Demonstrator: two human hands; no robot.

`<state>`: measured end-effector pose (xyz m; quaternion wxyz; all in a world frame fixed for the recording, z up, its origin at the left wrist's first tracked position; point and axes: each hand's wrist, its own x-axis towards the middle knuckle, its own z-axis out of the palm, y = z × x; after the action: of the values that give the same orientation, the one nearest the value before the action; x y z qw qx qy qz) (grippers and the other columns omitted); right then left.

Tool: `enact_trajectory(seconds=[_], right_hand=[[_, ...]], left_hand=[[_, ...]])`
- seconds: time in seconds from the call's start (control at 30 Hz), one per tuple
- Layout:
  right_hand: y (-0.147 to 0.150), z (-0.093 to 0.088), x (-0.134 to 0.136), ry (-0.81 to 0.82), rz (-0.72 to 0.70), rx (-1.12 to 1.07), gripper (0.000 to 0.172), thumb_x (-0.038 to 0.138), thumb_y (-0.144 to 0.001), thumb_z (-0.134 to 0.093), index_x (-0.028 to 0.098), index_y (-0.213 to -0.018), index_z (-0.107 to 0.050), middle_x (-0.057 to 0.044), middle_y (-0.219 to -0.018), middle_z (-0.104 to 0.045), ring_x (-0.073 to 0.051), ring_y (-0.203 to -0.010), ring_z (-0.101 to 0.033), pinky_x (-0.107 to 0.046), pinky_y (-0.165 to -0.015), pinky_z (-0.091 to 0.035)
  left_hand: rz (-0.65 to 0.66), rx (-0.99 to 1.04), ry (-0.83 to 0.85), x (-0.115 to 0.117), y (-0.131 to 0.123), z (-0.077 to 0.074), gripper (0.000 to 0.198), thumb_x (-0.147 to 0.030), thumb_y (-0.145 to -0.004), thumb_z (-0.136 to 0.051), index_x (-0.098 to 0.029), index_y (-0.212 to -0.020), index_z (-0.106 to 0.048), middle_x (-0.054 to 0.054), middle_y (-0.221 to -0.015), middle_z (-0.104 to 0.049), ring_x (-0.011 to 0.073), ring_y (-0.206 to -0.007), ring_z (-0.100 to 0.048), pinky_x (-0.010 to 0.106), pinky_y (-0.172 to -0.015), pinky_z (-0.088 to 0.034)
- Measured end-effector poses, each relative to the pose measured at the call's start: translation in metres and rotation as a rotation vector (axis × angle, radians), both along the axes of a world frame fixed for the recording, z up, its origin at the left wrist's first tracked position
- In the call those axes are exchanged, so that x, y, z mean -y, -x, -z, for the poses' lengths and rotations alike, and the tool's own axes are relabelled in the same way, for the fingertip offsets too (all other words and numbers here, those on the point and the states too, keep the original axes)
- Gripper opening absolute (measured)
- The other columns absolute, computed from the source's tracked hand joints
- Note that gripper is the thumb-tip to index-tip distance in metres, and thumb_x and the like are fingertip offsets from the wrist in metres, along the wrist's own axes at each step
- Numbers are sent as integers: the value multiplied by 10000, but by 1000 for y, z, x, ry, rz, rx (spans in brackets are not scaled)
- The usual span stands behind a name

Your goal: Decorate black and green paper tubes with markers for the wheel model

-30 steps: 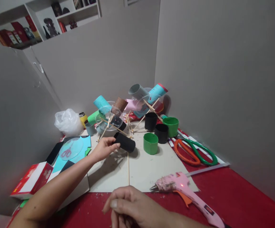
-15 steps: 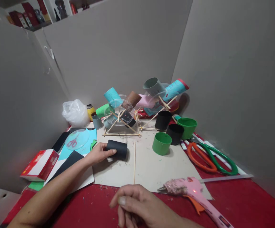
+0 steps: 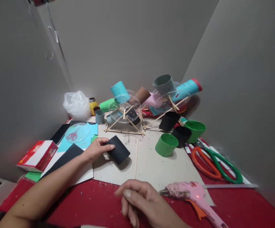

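Note:
My left hand (image 3: 99,149) grips a black paper tube (image 3: 118,150) by its left end, thumb on top, over the grey board (image 3: 109,172). The tube is tilted, its right end pointing down and toward me. At the front, my right hand (image 3: 139,201) hovers above the red cloth with loosely curled fingers, apart from one another, and nothing visible in them. A thin wooden stick (image 3: 136,160) lies between the two hands. A pink glue gun (image 3: 189,191), its small light glowing, rests right of my right hand. Beyond the tube stands a wooden-stick frame (image 3: 125,132) carrying a clear plastic wheel with coloured tubes.
Green rings (image 3: 166,145) and black rings (image 3: 169,121) stand right of centre. Scissors with orange and green handles (image 3: 225,164) lie at the right. On the left are a red-and-white box (image 3: 37,155), blue paper (image 3: 93,129), a clear disc (image 3: 80,133) and a white plastic bag (image 3: 77,104).
My left hand has turned the black tube, so its right end now slants down toward me. My right hand has shifted slightly right in view. The camera view has tilted down.

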<state>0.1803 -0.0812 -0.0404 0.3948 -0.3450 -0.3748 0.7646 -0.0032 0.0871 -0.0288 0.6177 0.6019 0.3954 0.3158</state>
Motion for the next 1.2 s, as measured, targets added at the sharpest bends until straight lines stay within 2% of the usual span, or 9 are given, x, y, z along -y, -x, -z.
enact_trajectory(seconds=[0.13,0.23,0.3,0.43,0.57,0.8,0.93,1.03,1.2], right_hand=[[-6,-6,-2,-71,378,48,450,593,-793,-771,190,-982,-700,2,-758,-674,-63,-515,-529,-202,-506,-426],[-9,-9,-8,-110,615,143,486,519,-761,-817,247,-1138,-675,-49,-1023,-711,-178,-902,-666,-293,-805,-541],[-9,-9,-12,-141,675,214,597,479,-735,-828,270,-1255,-623,-81,-1219,-683,-254,-1220,-596,-379,-1035,-475],[-3,-6,-14,-197,591,347,829,352,-696,-799,287,-1451,-462,-99,-1483,-539,-288,-1419,-463,-477,-1196,-324],[3,-6,-14,-215,475,355,1026,257,-672,-754,271,-1570,-258,-119,-1584,-409,-282,-1397,-498,-459,-1160,-391],[5,-11,-17,-192,343,81,1071,164,-640,-724,253,-1562,-186,-113,-1466,-557,-267,-1244,-631,-421,-1038,-499],[5,-12,-16,-244,331,23,985,178,-666,-770,284,-1510,-274,-93,-1457,-566,-273,-1273,-610,-430,-1040,-489],[3,-11,-17,-273,333,-31,929,230,-693,-814,294,-1479,-322,-83,-1433,-583,-266,-1284,-594,-444,-1084,-454],[1,-8,-18,-289,286,-99,821,348,-701,-875,266,-1389,-435,-85,-1373,-612,-272,-1296,-571,-453,-1115,-422]], left_hand=[[23,15,-12,9,-1,-13,388,-485,-637,-883,-145,-745,-729,7,-690,-686,131,-649,-590,250,-674,-476],[65,-2,-15,17,-1,-22,361,-462,-660,-875,-151,-761,-723,7,-703,-688,136,-656,-594,253,-674,-485],[109,-36,-66,23,0,-27,331,-450,-701,-849,-157,-779,-716,8,-721,-690,143,-669,-600,254,-672,-490],[136,-145,-320,34,0,-37,274,-401,-785,-785,-179,-939,-742,28,-885,-735,179,-817,-651,267,-761,-521],[95,-235,-403,48,-3,-43,321,-387,-807,-760,-195,-1064,-738,55,-1012,-762,225,-929,-697,307,-844,-556],[12,-209,-539,69,-7,-36,524,-387,-847,-757,-299,-1343,-610,78,-1376,-657,287,-1285,-599,397,-1107,-466],[-3,-89,-441,71,-8,-34,747,-440,-852,-768,-349,-1501,-410,97,-1594,-444,306,-1346,-546,405,-1092,-472],[74,11,-247,65,-10,-33,941,-569,-795,-787,-320,-1563,-303,132,-1592,-434,350,-1361,-524,427,-1067,-488],[338,31,44,57,-11,-21,916,-676,-704,-805,-183,-1426,-532,136,-1353,-652,371,-1269,-576,458,-1071,-462]])
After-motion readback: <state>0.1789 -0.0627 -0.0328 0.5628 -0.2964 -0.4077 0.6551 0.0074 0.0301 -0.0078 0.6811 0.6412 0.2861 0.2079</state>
